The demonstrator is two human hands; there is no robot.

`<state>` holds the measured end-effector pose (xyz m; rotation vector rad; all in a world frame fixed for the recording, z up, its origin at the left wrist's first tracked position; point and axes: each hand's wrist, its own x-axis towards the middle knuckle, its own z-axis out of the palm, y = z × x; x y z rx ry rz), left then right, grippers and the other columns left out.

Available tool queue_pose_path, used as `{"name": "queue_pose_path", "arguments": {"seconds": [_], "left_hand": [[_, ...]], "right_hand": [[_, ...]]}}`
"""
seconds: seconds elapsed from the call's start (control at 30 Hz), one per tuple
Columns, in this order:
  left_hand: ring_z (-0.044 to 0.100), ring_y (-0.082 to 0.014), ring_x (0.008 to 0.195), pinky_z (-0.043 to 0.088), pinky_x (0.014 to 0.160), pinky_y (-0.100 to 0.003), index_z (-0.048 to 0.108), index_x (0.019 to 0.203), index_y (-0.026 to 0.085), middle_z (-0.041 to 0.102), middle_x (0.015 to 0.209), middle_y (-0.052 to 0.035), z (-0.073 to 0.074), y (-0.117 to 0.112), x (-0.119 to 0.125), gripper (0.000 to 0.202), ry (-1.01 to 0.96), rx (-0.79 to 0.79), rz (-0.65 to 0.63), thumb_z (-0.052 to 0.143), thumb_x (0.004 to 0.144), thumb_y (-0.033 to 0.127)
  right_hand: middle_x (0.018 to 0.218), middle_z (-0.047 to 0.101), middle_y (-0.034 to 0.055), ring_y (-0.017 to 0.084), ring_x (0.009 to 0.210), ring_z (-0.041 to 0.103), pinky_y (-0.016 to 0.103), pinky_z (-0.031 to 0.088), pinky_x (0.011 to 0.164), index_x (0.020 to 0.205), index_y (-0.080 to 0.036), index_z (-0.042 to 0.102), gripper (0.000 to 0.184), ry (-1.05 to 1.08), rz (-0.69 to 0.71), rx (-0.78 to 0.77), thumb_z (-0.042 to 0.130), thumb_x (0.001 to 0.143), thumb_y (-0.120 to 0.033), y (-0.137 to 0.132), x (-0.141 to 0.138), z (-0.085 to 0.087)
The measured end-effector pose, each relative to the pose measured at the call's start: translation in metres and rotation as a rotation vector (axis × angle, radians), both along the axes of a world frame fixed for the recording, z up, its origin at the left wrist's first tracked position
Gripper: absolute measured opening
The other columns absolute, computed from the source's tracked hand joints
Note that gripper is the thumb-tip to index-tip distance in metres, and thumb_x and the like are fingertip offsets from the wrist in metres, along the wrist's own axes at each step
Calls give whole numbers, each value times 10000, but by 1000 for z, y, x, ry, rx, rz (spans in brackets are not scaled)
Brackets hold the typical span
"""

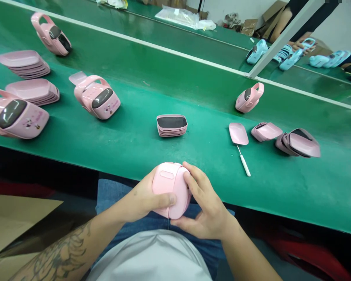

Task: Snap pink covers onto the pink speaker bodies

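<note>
Above my lap, close to the table's front edge, a rounded pink plastic device (pixel 177 191) is held between both hands. My left hand (pixel 152 199) is wrapped round its left side, with the thumb pressed across the face. At its right side, my right hand (pixel 206 205) grips with fingertips at the top edge and the thumb below. Its far underside is hidden. Beyond my hands lies a small stack of pink-rimmed dark panels (pixel 172 125). To the right, a white-handled screwdriver (pixel 245 164) touches a pink oval cover (pixel 238 134) with its tip.
Pink handled devices with dark windows (pixel 101 99) stand at left; another (pixel 249 97) stands at right. Stacked pink covers (pixel 32 90) lie far left, more (pixel 300 142) at right. A white rail (pixel 163 45) and post (pixel 283 39) divide the green table (pixel 134 144). Across it, a person's hands (pixel 305 45) hold a blue device.
</note>
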<state>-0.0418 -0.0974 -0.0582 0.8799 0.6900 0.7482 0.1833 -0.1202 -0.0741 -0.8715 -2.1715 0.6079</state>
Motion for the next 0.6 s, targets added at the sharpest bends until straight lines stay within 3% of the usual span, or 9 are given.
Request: {"name": "queue_pose_path", "arguments": {"seconds": [0.2,0.6], "left_hand": [[708,-266,1079,582,857,-336,563,1403,234,710,1296,-111,0,-2,-2,667,18,0,-8,876,846,426],[643,-368,1280,575,987,-438,460,1518,220,611,1515,-169,-5,-4,-5,881,171,30,-4,884,803,509]], "right_hand": [[1709,385,244,412,1588,427,637,479,1237,1748,-212,171,1103,6,23,-2,832,897,-446,0,-1,3],[1674,432,280,399,1584,447,618,539,1186,1742,-165,144,1104,-56,10,58,831,901,-361,-1,2,9]]}}
